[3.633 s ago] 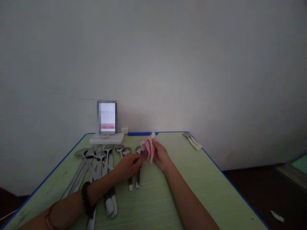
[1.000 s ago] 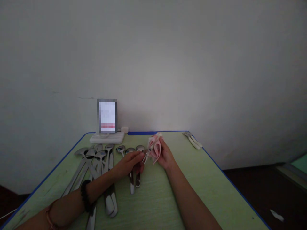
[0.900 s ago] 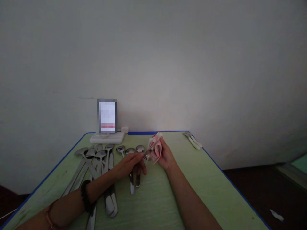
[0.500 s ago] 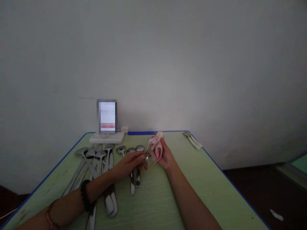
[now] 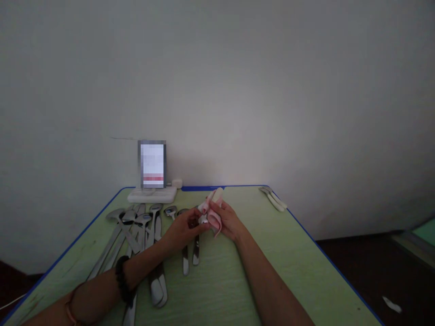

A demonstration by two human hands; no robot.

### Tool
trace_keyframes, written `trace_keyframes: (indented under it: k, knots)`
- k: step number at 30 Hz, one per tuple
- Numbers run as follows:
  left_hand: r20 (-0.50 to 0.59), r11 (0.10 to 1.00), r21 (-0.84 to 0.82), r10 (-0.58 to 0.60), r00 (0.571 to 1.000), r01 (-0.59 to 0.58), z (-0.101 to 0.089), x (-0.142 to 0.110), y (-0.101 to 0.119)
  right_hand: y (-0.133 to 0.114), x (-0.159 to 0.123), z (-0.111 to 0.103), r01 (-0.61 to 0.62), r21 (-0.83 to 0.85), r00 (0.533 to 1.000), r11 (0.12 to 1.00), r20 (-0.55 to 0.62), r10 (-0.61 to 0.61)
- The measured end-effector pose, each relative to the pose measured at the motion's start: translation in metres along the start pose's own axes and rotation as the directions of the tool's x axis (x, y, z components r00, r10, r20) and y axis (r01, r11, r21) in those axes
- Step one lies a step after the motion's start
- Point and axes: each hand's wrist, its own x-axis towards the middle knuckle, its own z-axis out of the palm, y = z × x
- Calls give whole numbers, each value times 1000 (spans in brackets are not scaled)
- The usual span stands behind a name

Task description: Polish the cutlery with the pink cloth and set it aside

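My right hand (image 5: 228, 221) is closed on a crumpled pink-and-white cloth (image 5: 215, 222) above the middle of the table. Pinched in the fingers of my left hand (image 5: 185, 227) is a small shiny metal spoon (image 5: 204, 219), pressed against the cloth. Fingers and cloth cover most of this spoon, so its full shape is hidden. Below my left hand, a spoon handle (image 5: 185, 262) and a second spoon handle (image 5: 196, 253) lie on the table, their upper parts partly covered. A spoon bowl (image 5: 170, 211) shows just beyond my left wrist.
Several long metal spoons and other utensils (image 5: 127, 233) lie overlapping at the left of the green table (image 5: 272, 258). Behind them a lit device (image 5: 152, 165) stands on a white base (image 5: 152, 195). Two white-handled forks (image 5: 274, 199) lie at the back right edge, near the wall.
Both hands have drawn closer together, the cloth shifting slightly left and around the spoon. My left fingers have changed their hold, and less of the spoon shows.
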Motion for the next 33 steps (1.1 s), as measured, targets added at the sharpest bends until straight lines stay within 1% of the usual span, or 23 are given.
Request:
trace_keyframes:
  k: [3, 7, 9, 11, 15, 17, 20, 24, 28, 33]
  knots:
    - [-30, 996, 82, 26, 999, -23, 0, -1, 4, 0, 3, 0, 43, 53, 997, 998, -65, -40]
    - [51, 976, 217, 24, 998, -34, -1, -2, 9, 0, 8, -5, 104, 133, 975, 986, -210, -74]
    - [82, 972, 233, 10, 997, -29, -2, -2, 11, 0, 10, -8, 114, 145, 969, 983, -237, -77]
    - [89, 978, 207, 4, 996, -23, -2, -2, 11, 0, 10, -9, 100, 131, 977, 986, -200, -73]
    - [45, 994, 111, 2, 999, -7, -2, -1, 9, -1, 5, -5, 39, 53, 999, 998, -13, -39]
    - [11, 995, 101, 4, 1000, -6, -2, -1, 8, -2, 2, -2, 20, 5, 999, 1000, 40, -20]
    - [-9, 989, 144, 20, 1000, -19, -3, -1, 9, -3, 0, 0, 16, -29, 998, 999, 55, -15]
    - [-11, 983, 181, 22, 1000, -20, -5, 0, 6, -4, 0, -1, 17, -10, 998, 1000, 55, -16]
    - [-27, 998, 69, 0, 1000, 2, -5, 1, 3, -4, -2, -1, 11, 29, 995, 1000, 96, -14]
    - [-56, 997, -44, -65, 996, 62, -3, 0, 8, -5, -7, 1, -24, 23, 986, 999, 163, 20]
